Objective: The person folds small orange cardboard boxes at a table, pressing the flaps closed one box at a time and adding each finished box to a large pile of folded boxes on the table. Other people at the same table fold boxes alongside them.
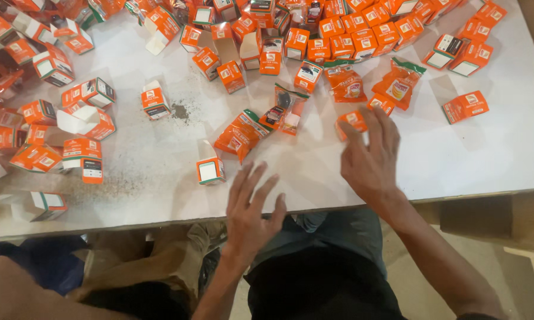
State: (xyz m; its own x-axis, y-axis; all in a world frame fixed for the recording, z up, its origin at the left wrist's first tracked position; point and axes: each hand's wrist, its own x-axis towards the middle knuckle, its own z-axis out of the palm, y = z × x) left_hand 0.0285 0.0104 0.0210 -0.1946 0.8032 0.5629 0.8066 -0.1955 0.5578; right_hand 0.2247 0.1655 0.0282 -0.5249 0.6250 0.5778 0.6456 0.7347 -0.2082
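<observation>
Big white table (456, 160) filling most of the frame, edge running along the lower third, lap and dark clothing below it. Scattered all over the top half: small orange boxes (338, 44), packed tightest along the upper edge, where a rough row sits side by side at upper centre and upper right, likely pushed back out of the working space. More boxes loose at the left (39, 157), several with flaps open and white insides showing, so apparently not yet closed.

Middle of the frame: orange plastic pouches (237, 135), flat on the table, one pair at centre, two more at upper right of centre (400, 83), within easy reach of both hands. A dark smudge of dust (180, 111) on the bare surface left of centre.

One open box (210, 170) standing alone at lower centre, white face up, just beside the left fingertips.

Right hand (370, 160) at centre right, fingers spread and slightly blurred, fingertips over a small orange box (354, 120); whether pinching it or only touching, cannot tell. Left hand (252, 207) at lower centre, hanging over the table edge, fingers fanned open, palm down, holding nothing, nearest that lone open box.
</observation>
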